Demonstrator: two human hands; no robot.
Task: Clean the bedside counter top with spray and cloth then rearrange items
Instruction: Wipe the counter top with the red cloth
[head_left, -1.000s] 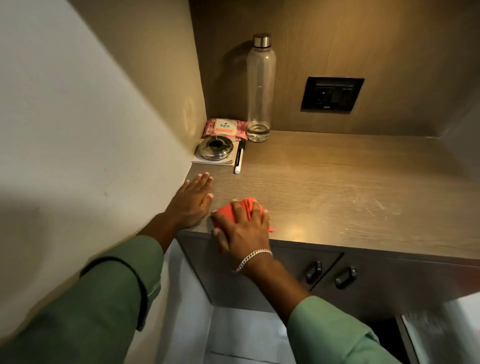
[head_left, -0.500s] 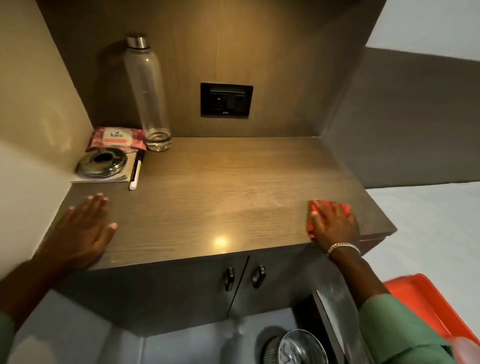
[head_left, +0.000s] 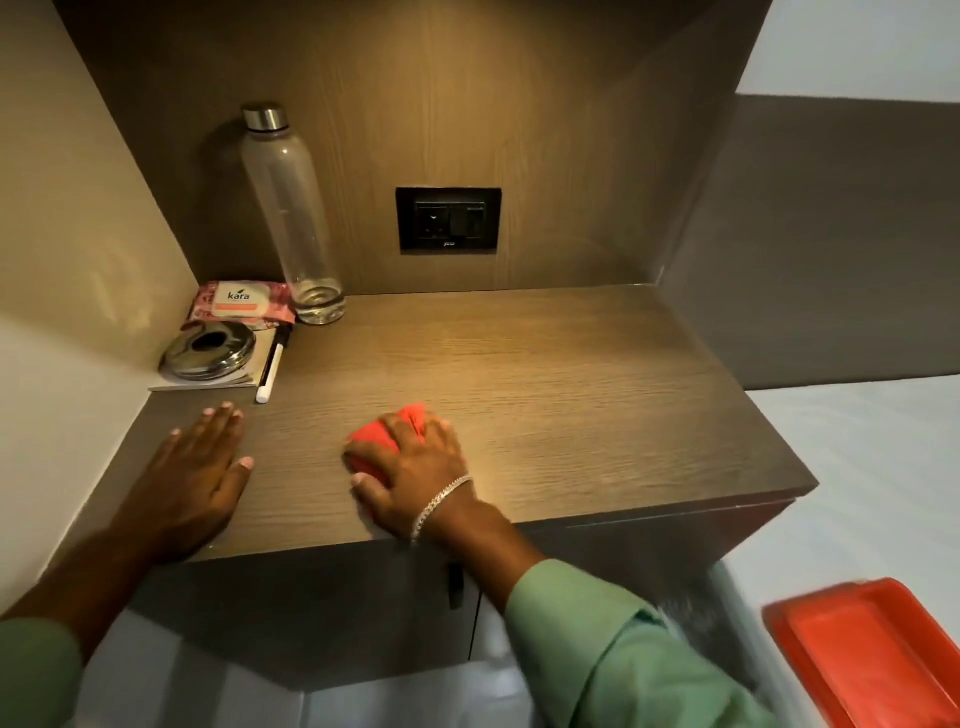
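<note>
My right hand (head_left: 415, 473) presses a folded red cloth (head_left: 387, 434) flat on the wooden counter top (head_left: 545, 395), near the front edge and a little left of the middle. My left hand (head_left: 195, 478) lies flat and open on the counter's front left corner, holding nothing. In the back left corner stand a clear bottle (head_left: 288, 218) with a steel cap, a pink wipes pack (head_left: 241, 304), a round steel lid (head_left: 208, 351) on a white notepad (head_left: 208, 383), and a white pen (head_left: 271, 366). No spray bottle is in view.
A black socket plate (head_left: 449, 221) sits in the back panel. The wall (head_left: 67, 249) closes the left side. Cabinet doors with a dark handle (head_left: 454, 584) are below the counter. A red tray (head_left: 872, 654) lies at the lower right on a white surface.
My right hand has slid the red cloth from the counter's front right corner back to left of the middle. My left hand has stayed on the front left corner.
</note>
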